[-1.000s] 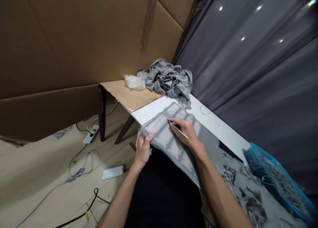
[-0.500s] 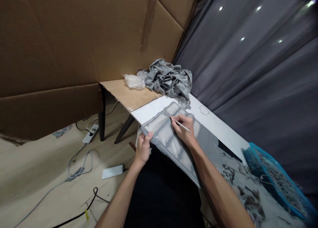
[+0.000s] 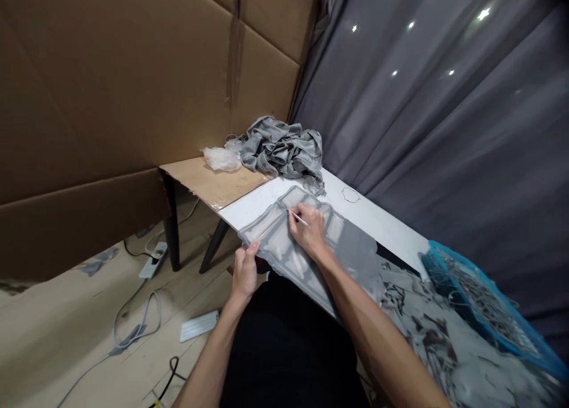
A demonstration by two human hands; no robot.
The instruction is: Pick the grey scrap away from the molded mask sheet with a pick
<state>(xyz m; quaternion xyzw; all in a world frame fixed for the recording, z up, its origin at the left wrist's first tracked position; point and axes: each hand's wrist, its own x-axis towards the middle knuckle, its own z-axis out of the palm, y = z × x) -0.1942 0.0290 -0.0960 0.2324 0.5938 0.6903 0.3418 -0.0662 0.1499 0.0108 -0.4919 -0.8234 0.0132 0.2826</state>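
A grey panelled sheet (image 3: 278, 240) is pinched, seemingly steadied, by the left hand (image 3: 245, 268). A white stick (image 3: 299, 218) is gripped by the right hand (image 3: 310, 232).

I stood in what looked like a makeshift workshop corner; whether it belonged to a home or a business, I couldn't tell. Tall cardboard (image 3: 111, 82) walled one side, and a grey curtain (image 3: 422, 123) dotted with star-shaped lights (image 3: 483, 14) hung along another. At the white desk (image 3: 391, 225), a right hand (image 3: 307, 227) held a slim white tool (image 3: 299, 219) over a grey panelled sheet (image 3: 278, 242), with crumpled grey cloth (image 3: 282, 148) and a blue basket (image 3: 438, 277) of tangled grey bits nearby. A power strip (image 3: 153, 261) and cables (image 3: 117, 331) lay on the pale floor (image 3: 57, 337).
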